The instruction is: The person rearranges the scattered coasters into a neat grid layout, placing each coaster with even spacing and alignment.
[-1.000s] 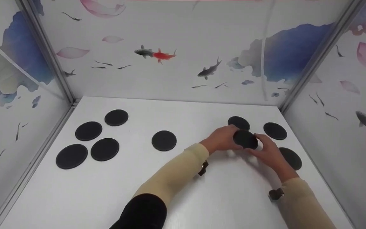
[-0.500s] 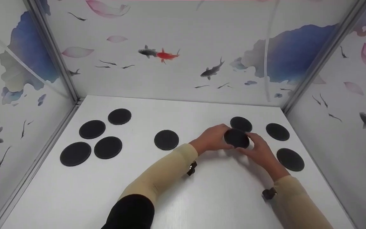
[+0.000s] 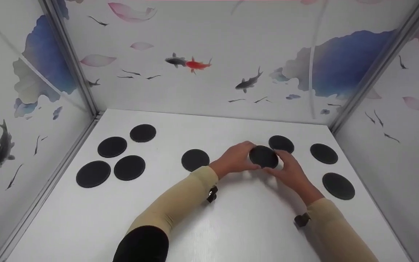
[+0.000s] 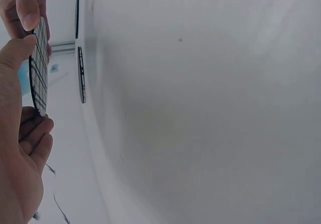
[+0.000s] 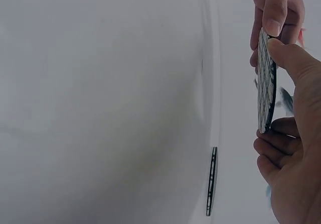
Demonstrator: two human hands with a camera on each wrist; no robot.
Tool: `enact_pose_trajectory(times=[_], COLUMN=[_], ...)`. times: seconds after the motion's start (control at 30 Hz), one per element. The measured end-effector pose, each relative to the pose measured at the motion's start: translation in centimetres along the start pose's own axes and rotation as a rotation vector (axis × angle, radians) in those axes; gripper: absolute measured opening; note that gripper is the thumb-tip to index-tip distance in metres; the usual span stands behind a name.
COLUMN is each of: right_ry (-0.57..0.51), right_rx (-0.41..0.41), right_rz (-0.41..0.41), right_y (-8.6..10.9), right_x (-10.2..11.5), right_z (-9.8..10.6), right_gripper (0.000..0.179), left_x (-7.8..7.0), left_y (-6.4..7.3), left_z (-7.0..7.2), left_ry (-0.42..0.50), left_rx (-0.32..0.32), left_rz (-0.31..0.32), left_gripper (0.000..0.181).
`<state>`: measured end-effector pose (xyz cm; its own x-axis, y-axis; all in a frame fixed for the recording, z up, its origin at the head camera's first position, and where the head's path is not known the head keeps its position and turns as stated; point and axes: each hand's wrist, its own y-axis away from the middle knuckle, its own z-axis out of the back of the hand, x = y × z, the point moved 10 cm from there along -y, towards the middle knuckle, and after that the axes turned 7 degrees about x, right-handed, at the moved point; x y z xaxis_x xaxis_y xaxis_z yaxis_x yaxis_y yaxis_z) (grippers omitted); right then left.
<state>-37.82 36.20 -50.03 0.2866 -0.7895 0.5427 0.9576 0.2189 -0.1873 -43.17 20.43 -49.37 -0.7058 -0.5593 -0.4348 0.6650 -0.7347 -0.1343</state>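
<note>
Both hands hold one round black coaster (image 3: 263, 157) above the white table. My left hand (image 3: 235, 157) pinches its left edge, and my right hand (image 3: 292, 173) pinches its right edge, the thumbs close together on the near side. From the left wrist, the coaster (image 4: 39, 76) appears nearly edge-on, showing a white face with dark crossing lines. That same lined face is turned to the right wrist camera on the coaster (image 5: 266, 83). The fingers behind the coaster are partly hidden in the head view.
Several black coasters lie at the left, one of them the nearest left coaster (image 3: 93, 174). A middle coaster (image 3: 195, 160) lies beside my left wrist. Three more are on the right, including a right coaster (image 3: 338, 186). Printed panels (image 3: 202, 94) enclose the table.
Both hands have moved left with the coaster, away from the right-hand coasters. A pale strip now shows at the held coaster's right edge. The head view has shifted slightly.
</note>
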Motion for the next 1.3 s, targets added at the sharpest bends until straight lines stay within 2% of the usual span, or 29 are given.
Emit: enact_pose_trajectory(times=[0.37, 0.87, 1.3], right_ry=[-0.019, -0.021, -0.036], right_rx=[0.009, -0.003, 0.046], right_rz=[0.041, 0.109, 0.079], right_y=[-1.9, -3.8, -4.5], right_x=[2.3, 4.6, 6.4], right_z=[-1.7, -3.7, -5.5], right_gripper=[0.087, 0.083, 0.086], left_x=[2.3, 4.8, 6.4], left_y=[2.2, 4.6, 6.7], left_z=[1.7, 3.0, 3.9], left_ry=[-0.024, -0.017, -0.008], left_rx=[-0.031, -0.051, -0.053], left_rz=[0.029, 0.09, 0.132], left_gripper=[0.076, 0.079, 0.08])
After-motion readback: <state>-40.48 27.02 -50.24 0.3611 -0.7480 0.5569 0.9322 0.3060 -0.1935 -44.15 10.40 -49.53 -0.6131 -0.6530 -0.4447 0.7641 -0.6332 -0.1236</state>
